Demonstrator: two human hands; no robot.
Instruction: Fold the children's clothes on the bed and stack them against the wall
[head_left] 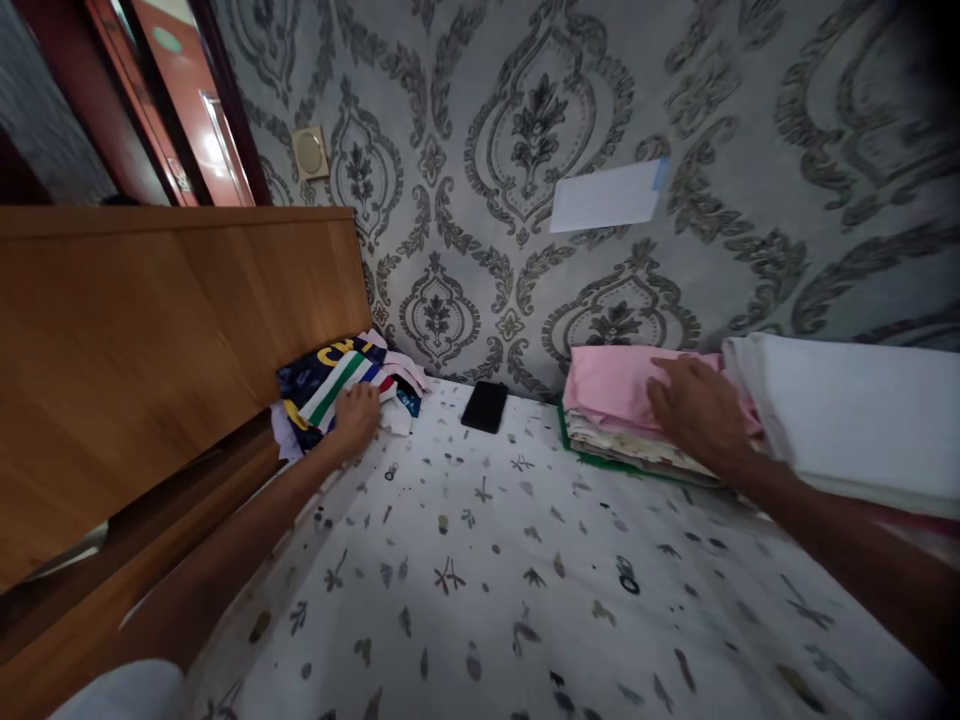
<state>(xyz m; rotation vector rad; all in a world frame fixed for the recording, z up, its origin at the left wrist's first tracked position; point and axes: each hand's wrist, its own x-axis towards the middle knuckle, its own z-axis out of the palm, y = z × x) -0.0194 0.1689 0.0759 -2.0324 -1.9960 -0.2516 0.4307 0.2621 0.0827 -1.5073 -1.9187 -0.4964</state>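
My left hand [358, 415] rests on a small pile of clothes [330, 385] in the corner by the wooden board; the pile shows striped, dark and pale pink cloth. Its fingers curl down onto the striped cloth, and whether they grip it is hidden. On the right, my right hand [694, 405] lies over a folded pink cloth [611, 385] on top of a stack of folded fabrics, its fingers apart and its fingertips touching the pink surface. Between the hands, a black phone-like object [485, 407] lies flat near the wall.
A patterned sheet [480, 560] covers the bed. Folded white bedding [862, 410] sits at the right, beside the pink-topped stack. The wooden board [180, 350] bounds the left side. A papered wall [510, 280] stands behind, with a white paper [607, 197] and a switch plate [310, 153].
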